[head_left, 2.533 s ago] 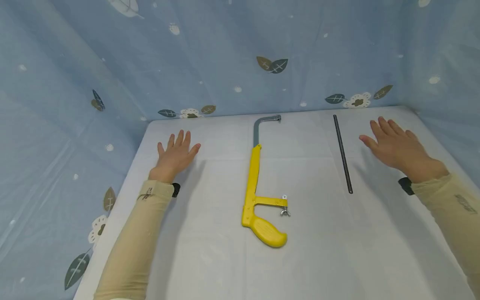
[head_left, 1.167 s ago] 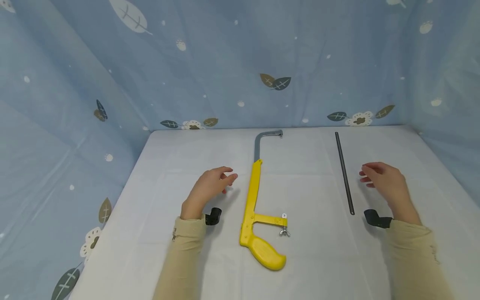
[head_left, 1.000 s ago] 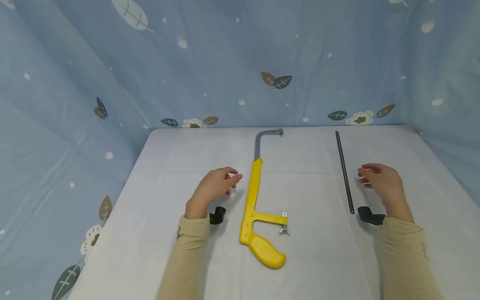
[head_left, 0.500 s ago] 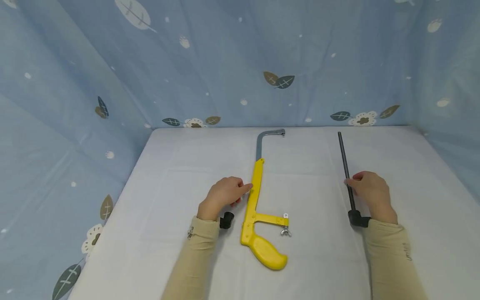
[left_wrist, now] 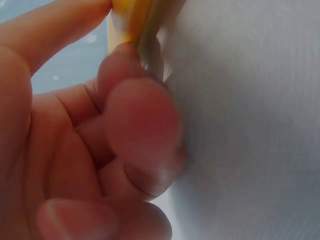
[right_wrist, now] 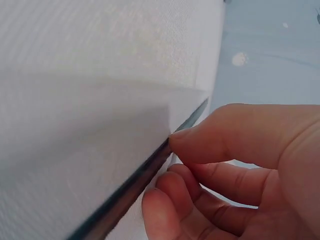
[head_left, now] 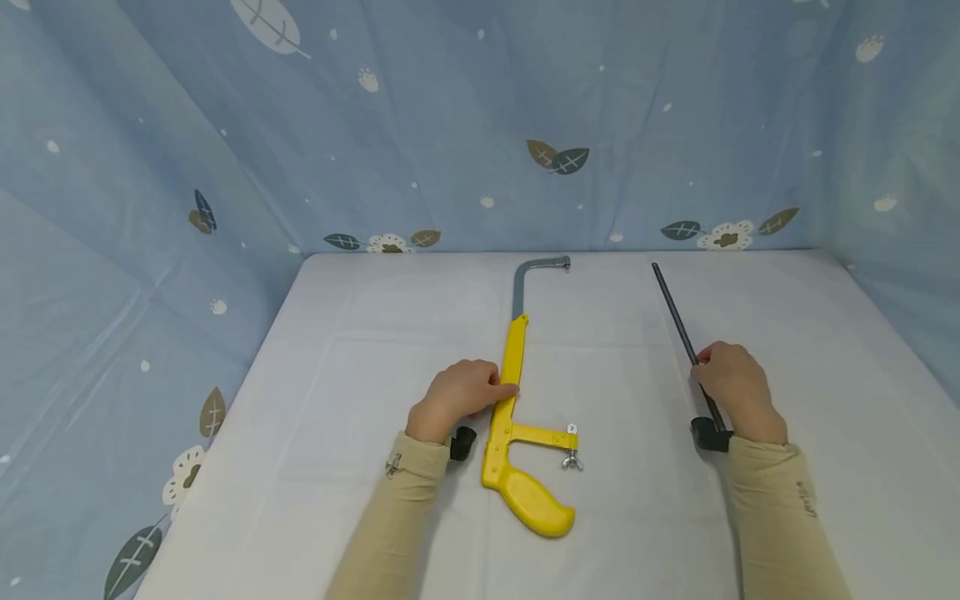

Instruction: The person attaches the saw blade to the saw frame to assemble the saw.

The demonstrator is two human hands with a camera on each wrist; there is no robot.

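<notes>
A yellow hacksaw frame [head_left: 513,350] with a grey bent front arm lies lengthwise on the white-covered table, its handle toward me. My left hand [head_left: 459,392] pinches the frame's back from the left, thumb over the top; the left wrist view catches the yellow frame [left_wrist: 132,15] blurred between thumb and finger. To the right is a dark, narrow hacksaw blade [head_left: 677,317]. Thumb and index finger of my right hand [head_left: 737,387] pinch this blade [right_wrist: 127,192] near its middle, while the other fingers curl beneath. The wrist camera covers the blade's near end.
The frame's short yellow arm carries a wing nut [head_left: 572,460] at its end. White cloth [head_left: 615,517] covers the table. A blue patterned curtain [head_left: 450,125] rises behind the table and at both sides.
Both hands have come inward from flat and spread. The left has taken hold of the hacksaw frame. The right has pinched the blade, whose far end has swung left.
</notes>
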